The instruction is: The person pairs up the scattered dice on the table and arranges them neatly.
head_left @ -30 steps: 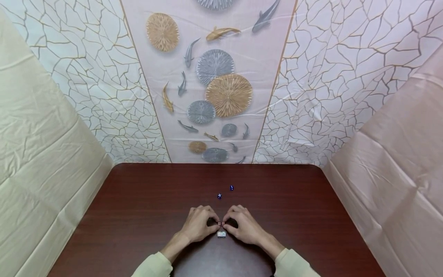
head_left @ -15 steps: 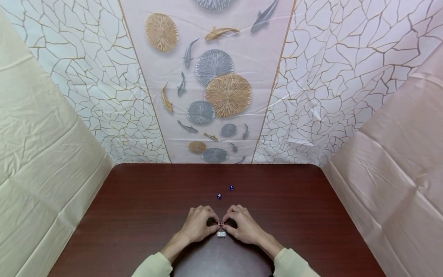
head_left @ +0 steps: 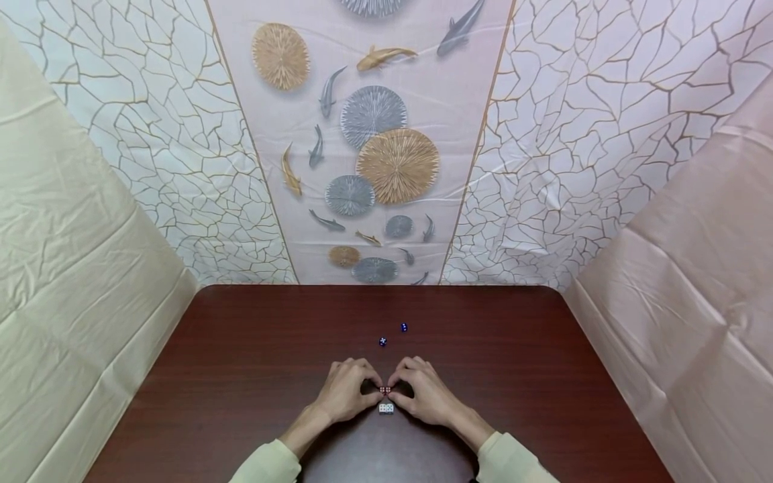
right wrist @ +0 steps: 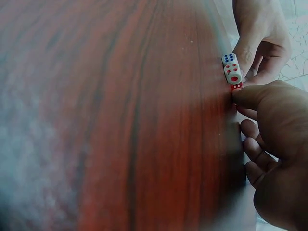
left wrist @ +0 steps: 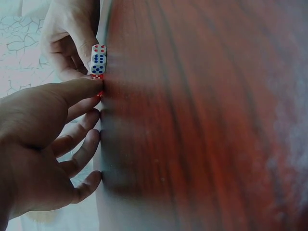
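Note:
Two small red dice sit side by side on the dark wooden table, between my hands. My left hand pinches the left one between thumb and forefinger. My right hand does the same with the right one, so the two dice meet in the middle. Just nearer to me, a pair of white dice stands side by side; the left wrist view shows their red and blue pips. In the right wrist view, only a sliver of red die shows past the thumb.
Farther back on the table lie two separate blue dice, one nearer and one behind it to the right. A patterned cloth hangs behind the table, with plain cloth at both sides.
The small gap between the red dice has closed as my fingers brought them together. Since half a second ago both hands have stayed almost still. The white and blue dice have not moved.

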The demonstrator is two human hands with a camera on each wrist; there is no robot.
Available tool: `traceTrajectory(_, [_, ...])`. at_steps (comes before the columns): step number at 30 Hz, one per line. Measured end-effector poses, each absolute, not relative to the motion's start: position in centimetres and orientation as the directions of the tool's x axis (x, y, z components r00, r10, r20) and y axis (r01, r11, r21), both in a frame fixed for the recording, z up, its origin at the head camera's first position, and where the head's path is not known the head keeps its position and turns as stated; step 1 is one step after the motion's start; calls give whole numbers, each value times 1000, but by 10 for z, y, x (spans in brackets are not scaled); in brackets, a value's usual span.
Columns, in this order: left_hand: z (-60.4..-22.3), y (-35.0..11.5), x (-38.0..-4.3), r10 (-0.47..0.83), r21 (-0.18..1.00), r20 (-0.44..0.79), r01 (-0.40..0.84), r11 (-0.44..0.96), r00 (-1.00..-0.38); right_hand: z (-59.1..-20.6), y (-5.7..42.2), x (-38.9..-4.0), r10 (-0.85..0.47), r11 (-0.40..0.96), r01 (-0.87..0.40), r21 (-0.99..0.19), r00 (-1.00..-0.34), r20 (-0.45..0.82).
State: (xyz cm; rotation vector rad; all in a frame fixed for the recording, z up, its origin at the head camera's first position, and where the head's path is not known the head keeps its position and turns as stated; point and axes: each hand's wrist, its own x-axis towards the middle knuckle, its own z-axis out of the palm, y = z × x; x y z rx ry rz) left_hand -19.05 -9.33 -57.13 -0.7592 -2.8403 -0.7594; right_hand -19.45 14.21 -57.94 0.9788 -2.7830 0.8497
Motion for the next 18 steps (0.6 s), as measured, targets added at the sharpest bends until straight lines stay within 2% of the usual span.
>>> traceTrajectory(18, [-571, -93, -190, 447, 428, 235, 505, 750, -863, -579, 143, -194, -556, 644, -591, -487, -798, 234])
